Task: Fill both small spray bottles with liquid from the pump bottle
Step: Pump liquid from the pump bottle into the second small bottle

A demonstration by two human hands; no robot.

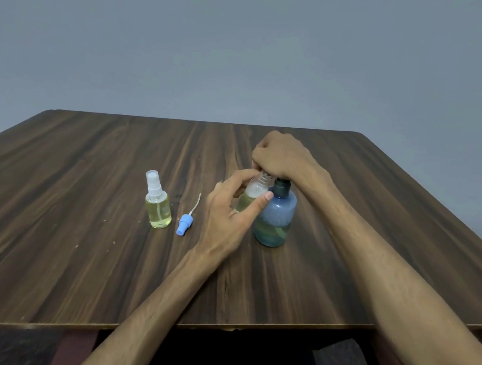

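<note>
My left hand (232,210) is wrapped around the open small spray bottle (251,194), thumb across its near side and fingers curled behind it, holding it tilted with its threaded neck up against the top of the pump bottle (274,216). That small bottle carries pale yellow liquid in its lower part with a band of white foam above; its cap is off. My right hand (281,156) sits on top of the pump head, fingers curled down over it so the nozzle itself is hidden from me; only the dark collar shows under the heel of the hand. I cannot tell whether the pump is pressed down. The pump bottle stands upright on the wooden table (86,257), bluish and translucent, with a yellow-green liquid low inside and bubbles clinging to the wall above it; it touches the small bottle I am holding. To the left of my left hand, just beside the wrist, the blue sprayer cap (184,224) lies on its side on the table with its thin white dip tube pointing away from me. Farther left, the second small spray bottle (158,205) stands upright with its white sprayer and clear cover fitted, filled with yellow liquid to its shoulder. Behind the table rises a plain grey wall (243,54).
</note>
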